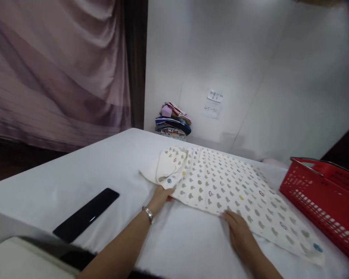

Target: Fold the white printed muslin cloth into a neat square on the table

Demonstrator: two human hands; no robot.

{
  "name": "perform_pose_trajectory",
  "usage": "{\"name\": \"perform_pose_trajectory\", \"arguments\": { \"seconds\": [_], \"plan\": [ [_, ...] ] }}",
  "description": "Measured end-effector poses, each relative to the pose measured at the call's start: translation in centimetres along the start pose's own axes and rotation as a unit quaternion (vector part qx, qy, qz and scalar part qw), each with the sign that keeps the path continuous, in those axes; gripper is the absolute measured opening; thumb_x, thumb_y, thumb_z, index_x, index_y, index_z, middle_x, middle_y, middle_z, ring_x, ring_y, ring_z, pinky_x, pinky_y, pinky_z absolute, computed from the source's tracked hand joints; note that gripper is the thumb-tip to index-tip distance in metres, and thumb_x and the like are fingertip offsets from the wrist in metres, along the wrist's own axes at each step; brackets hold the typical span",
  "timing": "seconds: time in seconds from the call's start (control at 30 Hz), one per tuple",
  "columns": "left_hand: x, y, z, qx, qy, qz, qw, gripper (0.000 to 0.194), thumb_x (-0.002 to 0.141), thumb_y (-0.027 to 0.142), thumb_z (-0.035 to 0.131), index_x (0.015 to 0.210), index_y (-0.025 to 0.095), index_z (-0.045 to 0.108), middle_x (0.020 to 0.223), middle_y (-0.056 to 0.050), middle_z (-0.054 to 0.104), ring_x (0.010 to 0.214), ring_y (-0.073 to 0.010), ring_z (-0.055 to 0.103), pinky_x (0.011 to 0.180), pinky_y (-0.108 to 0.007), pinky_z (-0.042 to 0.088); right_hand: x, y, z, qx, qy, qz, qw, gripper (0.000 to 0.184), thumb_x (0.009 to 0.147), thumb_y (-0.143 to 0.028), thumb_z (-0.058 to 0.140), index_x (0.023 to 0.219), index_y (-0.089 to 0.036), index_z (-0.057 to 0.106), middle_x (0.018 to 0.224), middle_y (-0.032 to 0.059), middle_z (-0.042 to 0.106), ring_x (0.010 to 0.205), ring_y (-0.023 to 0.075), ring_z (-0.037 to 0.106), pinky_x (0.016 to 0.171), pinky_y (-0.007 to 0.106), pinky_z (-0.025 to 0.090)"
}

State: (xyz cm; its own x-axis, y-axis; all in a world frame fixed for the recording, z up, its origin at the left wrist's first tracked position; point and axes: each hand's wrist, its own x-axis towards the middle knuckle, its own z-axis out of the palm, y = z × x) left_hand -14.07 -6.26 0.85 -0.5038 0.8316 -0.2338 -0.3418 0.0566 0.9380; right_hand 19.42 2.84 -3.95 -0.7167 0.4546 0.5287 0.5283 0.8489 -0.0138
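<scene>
A white cloth garment [218, 178] with small grey, red, blue and yellow motifs lies spread across the table; its exact kind is unclear. The left end is bunched up, with a fold standing open and its plain underside showing. My left hand [161, 195], with a metal bracelet at the wrist, pinches the near edge beside that fold. Further right, the fingers of my right hand [237, 228] are closed at the same near edge, the tips partly hidden by the cloth.
A black phone-like slab [87, 214] lies on the white table [104, 162] at left. The red plastic basket [322, 193] stands at the right edge. Folded clothes [173, 121] are piled by the far wall, near paper notes [212, 104]. A pink curtain [61, 69] hangs left.
</scene>
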Motion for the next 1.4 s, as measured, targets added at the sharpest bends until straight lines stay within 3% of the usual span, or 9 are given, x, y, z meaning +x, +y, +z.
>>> {"name": "perform_pose_trajectory", "arguments": {
  "seconds": [0.17,0.33,0.4,0.5,0.7,0.83,1.03,1.27,1.4],
  "plan": [
    [-0.8,0.1,0.1,-0.076,-0.045,-0.029,0.996,0.026,0.061,0.020,0.068,0.084,0.012,0.060,0.071,-0.005,0.064,0.055,-0.0112,0.056,0.049,-0.021,0.046,9.3,-9.2,1.9,0.073,-0.064,-0.046,0.994,0.052,0.073,-0.011,0.044,0.125,-0.018,0.043,0.122,0.0105,0.051,0.110,0.0233,0.045,0.092,0.039,0.038],
    [-0.9,-0.1,0.1,-0.115,-0.053,-0.030,0.991,0.023,0.062,0.022,0.067,0.081,0.012,0.060,0.064,-0.003,0.063,0.053,-0.0105,0.056,0.048,-0.020,0.044,15.0,-13.8,4.0,0.119,-0.064,-0.017,0.991,0.038,0.077,-0.012,0.042,0.113,-0.018,0.051,0.102,0.0097,0.058,0.094,0.0224,0.051,0.079,0.037,0.043],
    [-0.7,-0.3,0.1,-0.110,-0.040,-0.018,0.993,0.022,0.064,0.024,0.066,0.080,0.011,0.060,0.063,-0.003,0.062,0.051,-0.0105,0.055,0.046,-0.020,0.043,15.5,-14.1,5.0,0.140,-0.059,-0.018,0.988,0.034,0.077,-0.009,0.039,0.106,-0.019,0.054,0.094,0.0078,0.058,0.089,0.0207,0.052,0.076,0.034,0.045],
    [-0.1,-0.5,-0.1,-0.091,0.025,-0.003,0.996,0.019,0.063,0.022,0.064,0.078,0.011,0.060,0.064,-0.004,0.063,0.051,-0.0113,0.055,0.045,-0.021,0.043,14.9,-13.6,6.1,0.180,-0.035,-0.038,0.982,0.034,0.077,-0.008,0.037,0.105,-0.021,0.053,0.095,0.0069,0.058,0.090,0.0192,0.053,0.076,0.032,0.046],
    [2.1,-0.6,-1.0,-0.067,0.128,0.047,0.988,0.030,0.062,0.011,0.058,0.092,0.012,0.058,0.084,-0.008,0.066,0.065,-0.0153,0.060,0.052,-0.023,0.047,13.7,-12.8,6.2,0.234,-0.022,-0.059,0.970,0.032,0.079,-0.009,0.037,0.105,-0.021,0.052,0.097,0.0066,0.057,0.090,0.0180,0.054,0.077,0.030,0.046],
    [4.0,-0.1,-2.1,0.025,0.226,0.093,0.969,0.034,0.063,0.012,0.060,0.096,0.014,0.056,0.091,-0.009,0.065,0.077,-0.0171,0.061,0.064,-0.026,0.048,14.1,-12.9,6.1,0.253,-0.030,-0.068,0.965,0.030,0.078,-0.010,0.037,0.102,-0.021,0.053,0.090,0.0056,0.057,0.083,0.0173,0.055,0.072,0.029,0.047],
    [7.3,1.6,-4.3,0.067,0.324,0.114,0.937,0.033,0.057,0.012,0.064,0.089,0.014,0.056,0.094,-0.011,0.063,0.093,-0.0235,0.057,0.081,-0.033,0.043,14.2,-12.5,6.2,0.274,-0.041,-0.079,0.958,0.029,0.079,-0.011,0.036,0.099,-0.022,0.054,0.086,0.0053,0.057,0.081,0.0173,0.055,0.069,0.028,0.047],
    [9.4,4.0,-6.8,0.014,0.380,0.131,0.916,0.013,0.062,0.017,0.059,0.074,0.015,0.057,0.083,-0.010,0.064,0.084,-0.0236,0.058,0.076,-0.034,0.044,14.0,-12.4,6.1,0.295,-0.059,-0.074,0.951,0.027,0.080,-0.011,0.036,0.098,-0.022,0.053,0.086,0.0038,0.057,0.081,0.0166,0.055,0.071,0.028,0.047],
    [9.2,4.5,-7.8,-0.068,0.373,0.136,0.915,0.018,0.069,0.022,0.054,0.085,0.015,0.058,0.084,-0.007,0.064,0.076,-0.0182,0.060,0.068,-0.029,0.047,14.1,-12.5,5.9,0.301,-0.077,-0.070,0.948,0.026,0.079,-0.011,0.036,0.094,-0.023,0.054,0.082,0.0018,0.057,0.076,0.0156,0.055,0.065,0.026,0.046]
  ]
}}
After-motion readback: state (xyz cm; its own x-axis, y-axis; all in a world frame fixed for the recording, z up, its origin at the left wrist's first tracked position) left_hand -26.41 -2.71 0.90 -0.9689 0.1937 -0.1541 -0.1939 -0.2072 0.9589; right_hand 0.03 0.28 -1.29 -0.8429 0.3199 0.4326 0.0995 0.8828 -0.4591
